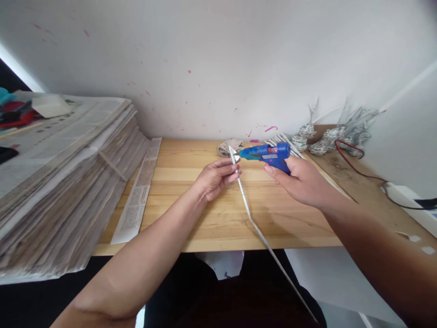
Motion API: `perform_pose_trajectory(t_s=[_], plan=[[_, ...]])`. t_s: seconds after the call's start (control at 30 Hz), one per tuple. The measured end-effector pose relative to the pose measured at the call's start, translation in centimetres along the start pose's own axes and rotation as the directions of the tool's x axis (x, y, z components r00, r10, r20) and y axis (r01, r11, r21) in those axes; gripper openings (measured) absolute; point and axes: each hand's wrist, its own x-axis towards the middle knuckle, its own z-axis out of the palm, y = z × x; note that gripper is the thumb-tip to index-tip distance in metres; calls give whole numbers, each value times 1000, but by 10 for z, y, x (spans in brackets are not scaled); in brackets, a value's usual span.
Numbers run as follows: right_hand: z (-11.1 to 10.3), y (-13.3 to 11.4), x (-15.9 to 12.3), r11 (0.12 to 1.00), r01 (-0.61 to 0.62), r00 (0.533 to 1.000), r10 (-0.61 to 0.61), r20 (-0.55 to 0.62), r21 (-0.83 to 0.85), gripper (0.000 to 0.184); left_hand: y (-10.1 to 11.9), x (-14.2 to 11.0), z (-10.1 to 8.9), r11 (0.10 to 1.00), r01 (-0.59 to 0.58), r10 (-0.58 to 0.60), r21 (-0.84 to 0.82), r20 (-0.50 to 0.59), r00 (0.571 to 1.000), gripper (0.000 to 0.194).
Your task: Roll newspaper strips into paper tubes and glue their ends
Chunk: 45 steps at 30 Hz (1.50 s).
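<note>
My left hand (220, 178) pinches a thin rolled paper tube (243, 196) near its top end, where a small flap of paper sticks up. The tube bends partway down and hangs over the table's front edge toward my lap. In my right hand (297, 180) is a blue glue gun (278, 159), gripped by its handle and pointing left. Its nozzle meets or nearly meets the tube's upper end, just above my left fingertips; whether they touch I cannot tell.
A tall stack of newspapers (112, 155) fills the left, with tools on top. A newspaper strip (139, 196) lies beside it on the wooden table (184, 159). Behind my hands sits a crumpled cloth (223, 148). Woven paper pieces (322, 143) and a red-black cord (358, 171) are at right.
</note>
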Motion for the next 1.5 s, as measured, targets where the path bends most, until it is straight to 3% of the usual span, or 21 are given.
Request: perform_pose_trajectory(t_s=[0.97, 1.5], plan=[[-5, -8, -5, 995, -38, 999, 41, 32, -97, 40, 1, 0, 1, 1000, -4, 4, -9, -8, 1000, 17], [-9, -13, -6, 993, 6, 1000, -3, 29, -115, 32, 1, -1, 2, 1000, 2, -2, -6, -4, 1000, 16]])
